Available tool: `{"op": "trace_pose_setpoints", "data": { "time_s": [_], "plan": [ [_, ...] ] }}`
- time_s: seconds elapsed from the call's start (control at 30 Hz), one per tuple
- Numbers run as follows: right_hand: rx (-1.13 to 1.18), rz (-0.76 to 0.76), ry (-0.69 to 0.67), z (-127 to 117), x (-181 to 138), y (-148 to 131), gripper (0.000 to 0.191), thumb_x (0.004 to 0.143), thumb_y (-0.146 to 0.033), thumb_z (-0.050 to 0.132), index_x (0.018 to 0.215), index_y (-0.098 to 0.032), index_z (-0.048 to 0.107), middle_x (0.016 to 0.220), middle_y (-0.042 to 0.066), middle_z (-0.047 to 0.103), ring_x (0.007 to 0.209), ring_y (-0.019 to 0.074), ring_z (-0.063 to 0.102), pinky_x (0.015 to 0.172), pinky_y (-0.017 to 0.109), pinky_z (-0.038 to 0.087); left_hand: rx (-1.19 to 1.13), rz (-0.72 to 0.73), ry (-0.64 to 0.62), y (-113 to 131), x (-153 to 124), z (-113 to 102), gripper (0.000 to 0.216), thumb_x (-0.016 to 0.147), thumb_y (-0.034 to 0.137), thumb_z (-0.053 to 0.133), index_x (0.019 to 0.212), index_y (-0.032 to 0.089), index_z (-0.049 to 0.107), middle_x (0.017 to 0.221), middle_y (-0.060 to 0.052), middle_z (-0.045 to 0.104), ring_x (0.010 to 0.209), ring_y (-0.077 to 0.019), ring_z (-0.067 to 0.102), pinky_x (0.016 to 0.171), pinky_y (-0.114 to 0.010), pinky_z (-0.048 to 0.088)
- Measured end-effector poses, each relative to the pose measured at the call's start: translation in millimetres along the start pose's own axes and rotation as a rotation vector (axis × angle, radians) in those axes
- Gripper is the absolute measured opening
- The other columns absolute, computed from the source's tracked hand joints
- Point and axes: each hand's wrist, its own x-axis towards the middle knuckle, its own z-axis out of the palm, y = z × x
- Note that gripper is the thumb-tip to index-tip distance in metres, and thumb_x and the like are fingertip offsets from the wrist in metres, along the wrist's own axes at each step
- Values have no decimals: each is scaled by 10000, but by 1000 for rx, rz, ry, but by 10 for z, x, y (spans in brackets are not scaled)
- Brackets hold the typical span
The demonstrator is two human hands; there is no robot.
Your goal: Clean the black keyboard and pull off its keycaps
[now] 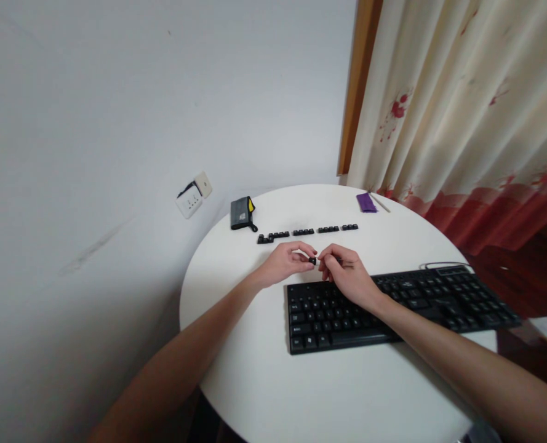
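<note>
A black keyboard (393,307) lies on a round white table (264,381). Just beyond its top left edge, my left hand (285,263) and my right hand (347,274) meet, fingertips together. Between them is a small black keycap (312,261), pinched by my left fingers. My right hand is closed too, pinching what looks like a thin tool against the keycap; I cannot make it out. Beyond the hands, several loose black keycaps (307,232) lie in a row of small groups.
A dark grey pouch with a yellow flap (242,213) sits at the table's far left edge. A purple item (366,202) and a thin stick (380,202) lie at the far right. A wall socket (192,195) is on the wall; curtains (462,111) hang right.
</note>
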Motion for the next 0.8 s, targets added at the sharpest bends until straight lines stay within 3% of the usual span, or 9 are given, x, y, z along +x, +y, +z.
{"op": "trace_pose_setpoints", "data": {
  "time_s": [0.13, 0.27, 0.43, 0.53, 0.6, 0.7, 0.8],
  "plan": [
    [15, 37, 26, 0, 6, 6, 155, 879, -294, 476, 884, -190, 591, 687, 1, 622, 556, 127, 584, 506, 236, 434, 33, -26, 34, -17, 17, -9, 280, 743, 276, 780, 949, 115, 682, 933, -83, 690, 839, -172, 667, 835, -344, 504],
    [-14, 46, 64, -29, 19, 2, 184, 908, -303, 446, 987, -204, 579, 697, -10, 603, 574, 139, 573, 544, 257, 450, 123, 15, 122, -16, 34, -32, 250, 756, 307, 764, 913, 122, 703, 913, -69, 706, 850, -170, 657, 864, -344, 492],
    [-299, -252, 202, -104, 20, -39, 322, 993, -353, 344, 947, -214, 630, 1015, 84, 584, 1014, 220, 565, 901, 379, 455, 115, 34, 158, -16, 31, -51, 285, 718, 317, 797, 917, 126, 723, 940, -87, 720, 870, -182, 656, 873, -356, 502],
    [-382, -391, 174, -135, 8, -70, 307, 1004, -336, 347, 975, -220, 630, 1172, 111, 529, 1166, 243, 498, 994, 418, 401, 92, 25, 137, 9, 14, -29, 293, 698, 307, 815, 910, 124, 731, 932, -92, 721, 852, -177, 657, 864, -354, 507],
    [-394, -386, 91, -144, -3, -83, 285, 1004, -308, 344, 1036, -221, 613, 1138, 107, 561, 1087, 231, 540, 936, 394, 431, 61, 1, 116, 30, -1, -1, 304, 665, 292, 837, 888, 119, 724, 887, -80, 715, 814, -165, 655, 843, -348, 514],
    [-429, -289, -56, -140, -18, -87, 283, 986, -234, 340, 1149, -216, 572, 903, 54, 620, 806, 190, 580, 768, 333, 453, 18, -41, 63, 48, -19, 47, 336, 621, 284, 861, 863, 111, 704, 831, -62, 700, 778, -158, 654, 817, -345, 523],
    [-516, -244, -94, -127, -21, -84, 299, 935, -166, 380, 1163, -203, 570, 773, 20, 601, 714, 181, 560, 708, 307, 428, 20, -64, 28, 36, -23, 80, 352, 605, 298, 868, 844, 110, 691, 803, -52, 689, 774, -161, 657, 809, -347, 527]
  ]
}}
